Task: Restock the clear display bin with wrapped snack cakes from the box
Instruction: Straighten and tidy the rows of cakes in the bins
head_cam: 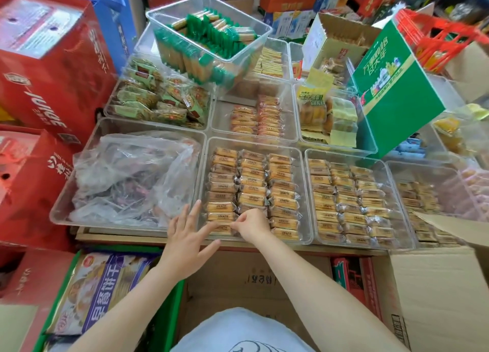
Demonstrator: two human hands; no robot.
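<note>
A clear display bin (307,193) in the front middle holds three rows of wrapped snack cakes (252,185) in orange-brown wrappers. My right hand (251,224) is inside the bin at its front edge, fingers curled, pinching the crimped end of a snack cake (221,227) in the front of the left row. My left hand (186,235) lies open with fingers spread against the bin's front left corner, touching the same front cakes. An open cardboard box (436,285) stands at the lower right; its contents are hidden.
Next to the bin, a clear bin with crumpled plastic bags (132,177) on the left and another bin of the same cakes (349,201) on the right. Behind are more snack bins, a stacked bin of green-wrapped biscuits (211,37), a green carton (394,90). Red boxes (45,68) line the left.
</note>
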